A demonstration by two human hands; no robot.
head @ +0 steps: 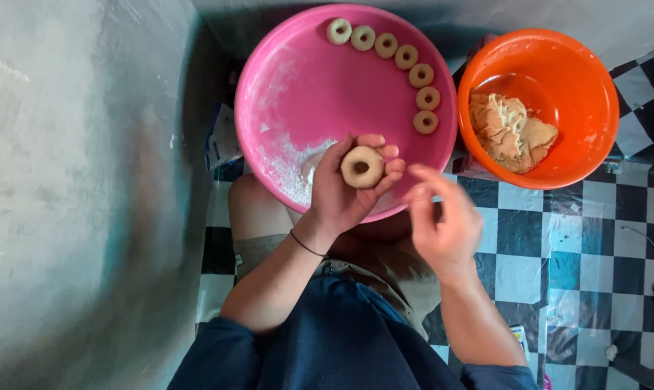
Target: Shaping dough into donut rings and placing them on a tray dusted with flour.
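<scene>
left hand (pixel 341 189): palm up, fingers half curled, cradling a dough ring (pixel 362 167) on the fingertips, over the near rim of the pink basin (pixel 284 79)
right hand (pixel 442 220): just right of the left hand, empty, fingers loosely bent and apart, index tip near the ring but not touching it
dough ring: pale tan, round, smooth, dark hole at centre; sits flat on the left fingers
edges: grey wall (pixel 74 180) well left of the left hand, rising close beside the basin's left rim; basin's right rim touches or nearly touches the orange bowl (pixel 594 79) beyond the right hand
open room: basin middle bare past the left fingers, flour dusting (pixel 287 170) just left of them; checkered floor (pixel 594 231) free to the right of the right hand
rings in basin: seven finished rings (pixel 406 56) in an arc along the far-right rim, well apart from both hands
orange bowl: holds a lump of dough (pixel 511 130), up and right of the right hand
body: knees and dark top below the hands
</scene>
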